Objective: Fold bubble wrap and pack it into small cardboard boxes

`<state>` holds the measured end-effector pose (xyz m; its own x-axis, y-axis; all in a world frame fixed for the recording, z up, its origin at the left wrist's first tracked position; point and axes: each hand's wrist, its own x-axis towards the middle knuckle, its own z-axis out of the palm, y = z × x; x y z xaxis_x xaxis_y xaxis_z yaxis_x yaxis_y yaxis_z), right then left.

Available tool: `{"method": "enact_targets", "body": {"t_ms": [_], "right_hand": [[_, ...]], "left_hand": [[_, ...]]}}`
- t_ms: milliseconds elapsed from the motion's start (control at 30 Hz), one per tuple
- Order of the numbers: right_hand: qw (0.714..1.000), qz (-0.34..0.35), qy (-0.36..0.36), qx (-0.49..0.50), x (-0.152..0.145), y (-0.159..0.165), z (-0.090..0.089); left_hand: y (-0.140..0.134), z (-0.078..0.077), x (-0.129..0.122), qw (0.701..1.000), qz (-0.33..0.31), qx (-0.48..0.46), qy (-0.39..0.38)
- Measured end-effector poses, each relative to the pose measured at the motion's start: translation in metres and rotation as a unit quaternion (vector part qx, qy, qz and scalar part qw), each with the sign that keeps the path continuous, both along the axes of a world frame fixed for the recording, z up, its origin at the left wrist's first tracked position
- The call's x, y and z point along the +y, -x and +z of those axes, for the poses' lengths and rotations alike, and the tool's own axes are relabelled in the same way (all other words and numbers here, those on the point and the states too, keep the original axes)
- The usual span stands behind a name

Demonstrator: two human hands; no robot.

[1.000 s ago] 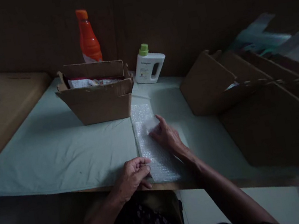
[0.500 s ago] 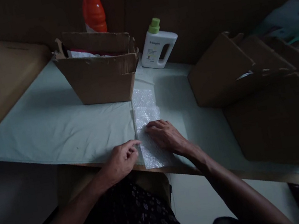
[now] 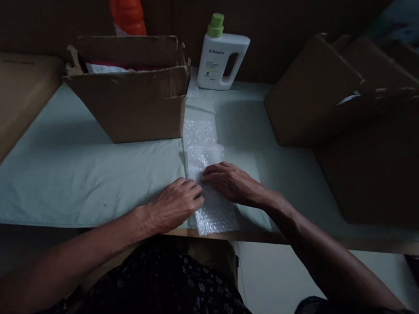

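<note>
A strip of clear bubble wrap (image 3: pixel 216 219) lies flat on the cloth-covered table, its near end at the front edge. At its left edge my left hand (image 3: pixel 177 203) is closed, fingers curled down onto the wrap; its fingertips are hidden. My right hand (image 3: pixel 235 182) rests across the middle of the strip from the right, fingers stretched out and close together on the plastic. A small gap separates the two hands. Beyond them, another piece of bubble wrap (image 3: pixel 198 133) reaches back beside an open cardboard box (image 3: pixel 133 105).
A white bottle with a green cap (image 3: pixel 223 62) stands at the back, and an orange bottle (image 3: pixel 126 8) behind the open box. A large flat carton (image 3: pixel 6 104) lies at left. Cardboard boxes (image 3: pixel 311 93) fill the right side. Pale cloth (image 3: pixel 77 178) covers the table.
My left hand has turned over and moved slightly up and right; its pointing index finger is now curled with the others at the wrap's edge. The right hand stays nearly in place.
</note>
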<state>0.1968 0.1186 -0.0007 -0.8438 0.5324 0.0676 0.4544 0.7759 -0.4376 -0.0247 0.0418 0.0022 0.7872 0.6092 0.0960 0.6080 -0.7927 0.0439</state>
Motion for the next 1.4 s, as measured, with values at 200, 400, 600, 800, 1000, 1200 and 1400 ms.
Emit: {"method": "enact_targets", "body": {"t_ms": [200,400,600,800,1000,1200,1400], "right_hand": [[0.998,0.011,0.044,0.05,0.011,-0.001,-0.002],[0.958,-0.093,0.234,0.135,0.016,-0.03,0.005],[0.878,-0.167,0.377,0.244,-0.003,-0.054,-0.001],[0.899,-0.261,0.266,0.228,-0.01,-0.022,-0.028],[0.913,-0.273,0.232,0.195,-0.008,-0.013,-0.03],[0.924,-0.318,0.167,0.13,-0.012,-0.003,-0.023],[0.94,-0.303,0.139,0.077,-0.007,-0.005,-0.024]], "left_hand": [[-0.012,-0.016,0.001,0.998,0.022,-0.035,-0.036],[-0.013,-0.005,0.025,0.934,0.187,-0.21,0.219],[-0.013,0.008,0.058,0.822,0.306,-0.258,0.405],[-0.009,-0.002,0.052,0.788,0.31,-0.341,0.408],[-0.014,-0.01,0.034,0.823,0.346,-0.324,0.313],[-0.02,-0.021,0.017,0.885,0.376,-0.267,0.062],[-0.023,-0.024,0.0,0.969,0.18,-0.168,-0.026]]}}
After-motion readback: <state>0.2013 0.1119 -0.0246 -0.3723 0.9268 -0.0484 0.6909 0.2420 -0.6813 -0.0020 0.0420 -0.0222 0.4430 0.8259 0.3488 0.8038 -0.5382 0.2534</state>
